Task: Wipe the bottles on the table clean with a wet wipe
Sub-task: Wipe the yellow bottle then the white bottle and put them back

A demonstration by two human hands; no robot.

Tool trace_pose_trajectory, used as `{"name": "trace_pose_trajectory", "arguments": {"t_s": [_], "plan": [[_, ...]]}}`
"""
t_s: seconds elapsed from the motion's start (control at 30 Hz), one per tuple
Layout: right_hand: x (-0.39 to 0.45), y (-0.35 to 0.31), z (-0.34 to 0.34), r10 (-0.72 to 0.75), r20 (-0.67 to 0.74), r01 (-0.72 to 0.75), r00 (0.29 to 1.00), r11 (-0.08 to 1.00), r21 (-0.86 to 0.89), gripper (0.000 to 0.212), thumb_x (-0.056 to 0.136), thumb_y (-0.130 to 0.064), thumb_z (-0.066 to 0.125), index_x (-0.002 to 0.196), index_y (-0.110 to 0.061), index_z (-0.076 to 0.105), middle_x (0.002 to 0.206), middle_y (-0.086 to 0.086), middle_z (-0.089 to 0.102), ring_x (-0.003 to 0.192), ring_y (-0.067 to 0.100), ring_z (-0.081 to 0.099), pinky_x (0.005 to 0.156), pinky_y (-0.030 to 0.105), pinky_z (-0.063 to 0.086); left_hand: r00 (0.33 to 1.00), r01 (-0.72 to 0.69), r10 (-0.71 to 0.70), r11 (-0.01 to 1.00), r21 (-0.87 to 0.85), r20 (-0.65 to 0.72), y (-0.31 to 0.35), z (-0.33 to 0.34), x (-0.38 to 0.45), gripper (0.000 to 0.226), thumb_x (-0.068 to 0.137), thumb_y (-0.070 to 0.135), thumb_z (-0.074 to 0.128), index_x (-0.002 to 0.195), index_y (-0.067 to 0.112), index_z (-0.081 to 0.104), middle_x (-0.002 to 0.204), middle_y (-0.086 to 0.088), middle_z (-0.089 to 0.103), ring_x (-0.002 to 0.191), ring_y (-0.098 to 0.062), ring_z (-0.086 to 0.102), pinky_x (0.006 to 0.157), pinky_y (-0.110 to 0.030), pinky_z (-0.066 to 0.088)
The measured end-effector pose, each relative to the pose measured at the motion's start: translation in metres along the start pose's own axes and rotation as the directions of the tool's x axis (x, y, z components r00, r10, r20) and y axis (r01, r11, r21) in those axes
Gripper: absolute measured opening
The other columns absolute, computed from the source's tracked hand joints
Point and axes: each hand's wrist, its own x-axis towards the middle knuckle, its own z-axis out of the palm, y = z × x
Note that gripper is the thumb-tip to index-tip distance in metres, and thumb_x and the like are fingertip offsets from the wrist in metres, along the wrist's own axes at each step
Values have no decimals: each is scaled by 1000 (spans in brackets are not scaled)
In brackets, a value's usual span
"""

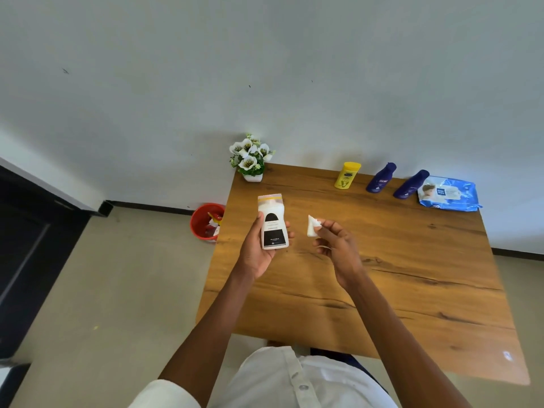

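Note:
My left hand (255, 251) grips a white bottle with a black label (273, 223), held above the wooden table (397, 260) with its cap end pointing away from me. To its right, my right hand (335, 242) pinches a small folded white wet wipe (312, 226) at its fingertips, a short gap from the bottle. A yellow bottle (347, 175) and two dark blue bottles (381, 178) (411, 184) stand in a row along the table's far edge.
A blue pack of wet wipes (449, 195) lies at the far right corner. A small white pot of flowers (251, 159) stands at the far left corner. A red bin (206, 220) sits on the floor left of the table.

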Motion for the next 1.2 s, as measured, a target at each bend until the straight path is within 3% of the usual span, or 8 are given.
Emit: {"name": "trace_pose_trajectory", "arguments": {"t_s": [0.37, 0.47, 0.57, 0.63, 0.73, 0.97, 1.07, 1.2], "plan": [[-34, -1, 38, -294, -27, 294, 955, 956, 4, 17, 96, -6, 63, 110, -11, 70, 91, 5, 68, 75, 23, 56, 67, 28, 47, 986, -51, 47, 998, 23, 159, 18, 17, -33, 63, 100, 50, 46, 147, 8, 46, 116, -16, 67, 89, -25, 66, 79, -36, 54], [-37, -6, 43, -348, -95, 343, 933, 937, -64, 18, 96, -7, 63, 112, -8, 69, 94, 10, 68, 79, 26, 54, 66, 28, 47, 981, -30, 28, 1000, 6, 190, 22, 21, -37, 63, 101, 52, 44, 147, 9, 46, 115, -16, 68, 89, -26, 65, 79, -36, 55], [-39, -12, 45, -462, -86, 431, 883, 869, -241, 15, 96, -15, 65, 109, -21, 71, 101, 3, 73, 82, 21, 60, 71, 33, 51, 976, -12, 14, 1000, -10, 216, 24, 22, -39, 61, 101, 50, 44, 147, 10, 46, 114, -15, 67, 90, -26, 65, 79, -35, 57], [-39, -16, 45, -563, -25, 505, 826, 759, -412, 15, 96, -15, 65, 108, -24, 69, 102, -7, 71, 87, 14, 63, 74, 34, 52, 972, -4, 6, 1000, -8, 234, 25, 24, -39, 61, 101, 50, 44, 148, 11, 46, 119, -15, 65, 94, -24, 65, 82, -36, 55], [-35, -17, 46, -692, 138, 566, 709, 441, -696, 21, 96, -16, 62, 114, -24, 70, 103, -6, 63, 88, 9, 59, 71, 30, 51, 973, 9, -6, 1000, -12, 230, 24, 28, -41, 60, 102, 50, 44, 148, 12, 46, 125, -14, 64, 105, -22, 64, 89, -36, 53], [-36, -14, 46, -731, 434, 622, 526, -16, -783, 23, 93, -16, 64, 114, -19, 72, 107, 3, 63, 94, 21, 57, 70, 34, 50, 981, 5, -1, 1000, -23, 192, 27, 28, -39, 61, 101, 50, 44, 148, 10, 46, 131, -17, 62, 119, -26, 60, 103, -42, 46], [-39, -9, 44, -698, 529, 637, 484, -134, -759, 21, 91, -19, 66, 111, -20, 74, 106, 3, 64, 92, 21, 57, 72, 31, 47, 986, -17, 22, 999, -31, 167, 29, 25, -34, 63, 99, 51, 47, 148, 10, 46, 125, -17, 62, 114, -25, 60, 97, -39, 51], [-41, -5, 39, -660, 598, 667, 456, -192, -720, 21, 89, -21, 63, 107, -21, 74, 102, 2, 65, 90, 22, 56, 74, 29, 43, 989, -18, 25, 998, -56, 144, 29, 23, -29, 63, 97, 52, 50, 146, 12, 49, 117, -14, 64, 103, -21, 62, 82, -32, 57]]}}
